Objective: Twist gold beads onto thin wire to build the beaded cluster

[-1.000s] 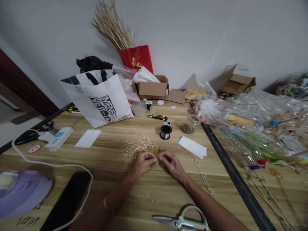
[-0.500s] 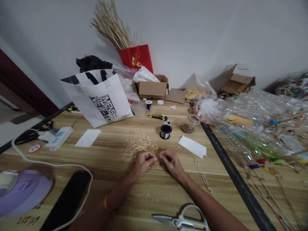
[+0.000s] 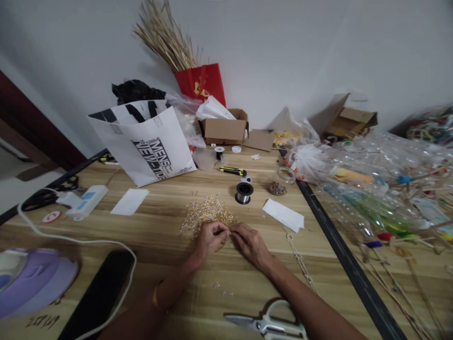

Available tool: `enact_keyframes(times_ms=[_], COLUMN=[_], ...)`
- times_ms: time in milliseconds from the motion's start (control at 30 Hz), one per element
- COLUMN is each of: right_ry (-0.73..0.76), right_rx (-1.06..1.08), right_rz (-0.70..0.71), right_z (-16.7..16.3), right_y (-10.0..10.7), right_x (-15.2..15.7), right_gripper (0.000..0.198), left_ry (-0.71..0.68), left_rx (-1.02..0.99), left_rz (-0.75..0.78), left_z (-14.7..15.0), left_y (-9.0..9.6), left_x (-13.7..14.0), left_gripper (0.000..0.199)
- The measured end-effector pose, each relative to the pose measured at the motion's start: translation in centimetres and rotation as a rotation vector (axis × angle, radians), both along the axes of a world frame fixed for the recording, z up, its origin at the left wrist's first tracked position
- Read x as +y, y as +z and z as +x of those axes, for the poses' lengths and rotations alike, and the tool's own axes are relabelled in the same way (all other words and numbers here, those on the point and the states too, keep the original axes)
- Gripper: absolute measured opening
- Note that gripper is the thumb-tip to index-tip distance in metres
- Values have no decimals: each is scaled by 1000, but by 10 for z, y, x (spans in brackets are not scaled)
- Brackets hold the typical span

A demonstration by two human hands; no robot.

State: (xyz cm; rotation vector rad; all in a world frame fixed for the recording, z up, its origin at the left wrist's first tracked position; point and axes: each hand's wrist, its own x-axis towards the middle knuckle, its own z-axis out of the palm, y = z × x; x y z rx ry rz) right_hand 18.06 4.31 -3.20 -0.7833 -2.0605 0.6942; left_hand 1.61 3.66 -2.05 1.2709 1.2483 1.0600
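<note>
Low over the table, my left hand [image 3: 211, 240] is closed, thumb and forefinger pinched together at the near edge of a loose pile of small gold and clear beads [image 3: 203, 215]. Whatever sits in that pinch is too small to make out. My right hand [image 3: 250, 242] comes in from the other side with its fingers together, fingertips close against the left ones; what they grip cannot be seen. A spool of fine wire [image 3: 244, 192] stands beyond the hands. By my right forearm lie scissors [image 3: 265, 323] and a strung cord [image 3: 300, 259].
White paper pieces [image 3: 283, 215] lie right and left. Farther back are a jar of mixed beads [image 3: 278, 188], a yellow-black cutter [image 3: 230, 171] and a white bag [image 3: 148, 146]. Plastic bottles [image 3: 368, 198] crowd the right side; a power strip [image 3: 88, 200] and cable lie left.
My right hand has shifted slightly left, and its fingertips now meet those of my left hand. The left hand keeps its pinch almost in place.
</note>
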Motion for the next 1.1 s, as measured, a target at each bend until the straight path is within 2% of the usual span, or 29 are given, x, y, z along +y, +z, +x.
enact_keyframes(times_ms=[400,600,767,1100], right_ry=[-84,-82,-44,-75], right_rx=[55,87,71,98], right_rz=[-125,-167,-170,-220], right_z=[3,3,3,3], right_y=[-1,3,4,5], right_x=[5,5,3,2], right_gripper=[18,19,19,19], left_ry=[-24,-48,-59,-98], left_rx=[-94,-80,-52,-26], left_rz=[-52,-13,-7,-30], left_z=[-2,-3,-1,-2], left_y=[0,5,4,1], left_x=[4,2,3,2], left_gripper=[26,28,31,27])
